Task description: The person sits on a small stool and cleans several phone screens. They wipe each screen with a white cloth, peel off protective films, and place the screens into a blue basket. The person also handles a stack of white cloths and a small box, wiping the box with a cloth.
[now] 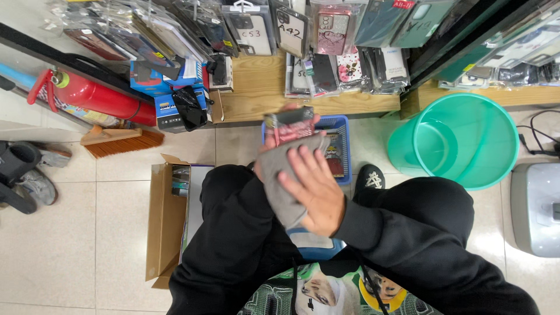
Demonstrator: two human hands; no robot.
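Here: right hand (312, 189), fingers (303, 158) spread flat, pressed on a grey cloth (280, 175) that wraps the near end of a phone case (290, 125). Left hand (269, 153) lies mostly under the cloth; its fingers, clamped on the case's edges, show only at the tips by the case's top and left side.

Case: packaged, reddish with a dark top strip, held above the lap, long axis running away from the body toward the shelf (262, 93). It lies just beyond the right fingertips, touching the cloth; the left hand is the nearer, being under it.

Directly below the case: blue basket (343, 131) on the floor, more cases inside. Right of it, apart: green bucket (466, 140). Left: open cardboard box (163, 221). Farther left: brush (119, 141) and red extinguisher (99, 96). Beyond: shelf hung with rows of packaged cases (291, 29). Nothing stands between hands and case.
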